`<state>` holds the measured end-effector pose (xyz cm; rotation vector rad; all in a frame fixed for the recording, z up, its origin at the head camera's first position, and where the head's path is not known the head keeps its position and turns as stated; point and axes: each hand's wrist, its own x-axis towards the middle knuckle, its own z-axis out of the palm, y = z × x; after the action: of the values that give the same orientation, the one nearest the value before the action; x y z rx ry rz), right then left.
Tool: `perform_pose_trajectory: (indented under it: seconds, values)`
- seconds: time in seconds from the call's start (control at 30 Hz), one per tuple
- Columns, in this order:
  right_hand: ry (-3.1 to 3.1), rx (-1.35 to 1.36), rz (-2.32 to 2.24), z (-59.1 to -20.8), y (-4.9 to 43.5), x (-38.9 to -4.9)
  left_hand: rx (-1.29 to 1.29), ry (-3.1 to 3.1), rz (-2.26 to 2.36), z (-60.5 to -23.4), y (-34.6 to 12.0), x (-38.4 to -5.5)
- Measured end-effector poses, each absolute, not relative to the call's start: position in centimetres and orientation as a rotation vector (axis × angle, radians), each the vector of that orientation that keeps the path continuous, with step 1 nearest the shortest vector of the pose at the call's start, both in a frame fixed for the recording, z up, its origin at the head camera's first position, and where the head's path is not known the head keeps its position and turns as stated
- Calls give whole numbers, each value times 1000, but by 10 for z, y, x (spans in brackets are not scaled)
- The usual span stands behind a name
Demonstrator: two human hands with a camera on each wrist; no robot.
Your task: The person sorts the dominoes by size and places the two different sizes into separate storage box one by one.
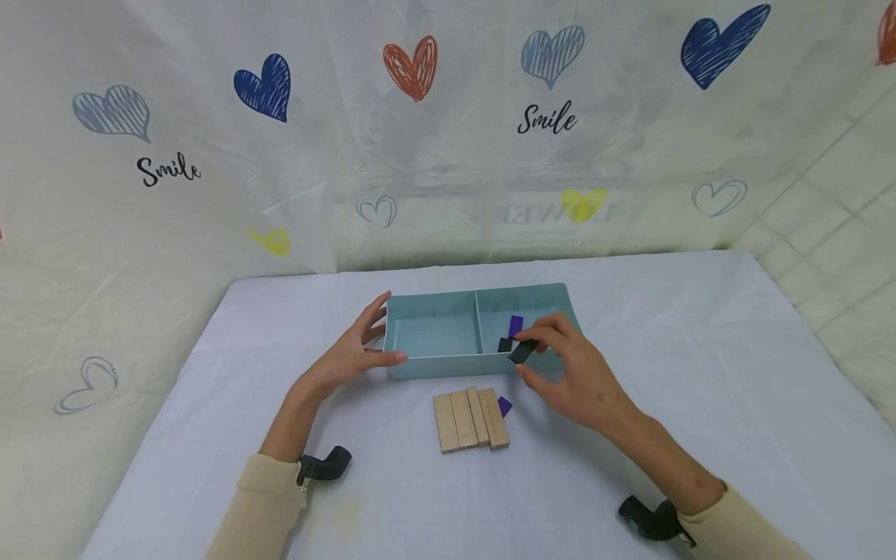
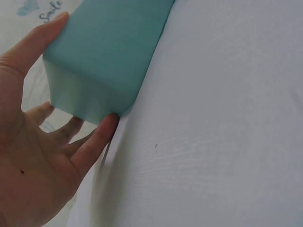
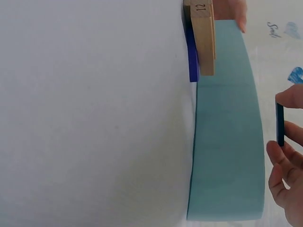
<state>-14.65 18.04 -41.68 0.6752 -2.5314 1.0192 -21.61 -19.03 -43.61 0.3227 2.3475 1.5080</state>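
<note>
My left hand (image 1: 344, 359) holds the left end of a light blue two-compartment box (image 1: 455, 367). Its thumb lies at the front rim, and the other fingers spread along the end wall. Over the right compartment's front rim, my right hand (image 1: 584, 389) pinches a flat black block (image 1: 523, 351) between thumb and fingertips. The right wrist view shows this block (image 3: 280, 124) edge-on, beyond the box's front wall. Inside the right compartment lie a purple block (image 1: 516, 324) and another black block (image 1: 505, 344). The left compartment shows a bare floor.
In front of the box, several wooden blocks (image 1: 462, 420) lie side by side; one is marked 12 in the right wrist view. A purple block (image 1: 505, 406) pokes out at their right. A white cloth covers the table (image 1: 392, 505), and a heart-printed curtain (image 1: 448, 155) hangs behind.
</note>
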Motion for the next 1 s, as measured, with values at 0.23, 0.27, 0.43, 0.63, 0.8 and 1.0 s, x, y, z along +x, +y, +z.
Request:
perform_pose_trajectory:
  seconds: [0.23, 0.27, 0.43, 0.63, 0.8, 1.0]
  values:
    - [-2526, 599, 1021, -420, 182, -153, 313, 2342, 1520, -436, -190, -216]
    - [-2524, 594, 1024, -420, 182, -153, 316, 2341, 1520, -436, -190, -216]
    - [-2515, 563, 1031, -421, 183, -156, 319, 2343, 1515, -437, -189, -215]
    - [-2500, 529, 1064, -422, 183, -162, 318, 2352, 1500, -437, -189, -214]
    - [-2510, 490, 1090, -421, 183, -167, 310, 2352, 1503, -436, -189, -214]
    - [-2527, 449, 1109, -420, 182, -172, 325, 2343, 1505, -434, -190, -215]
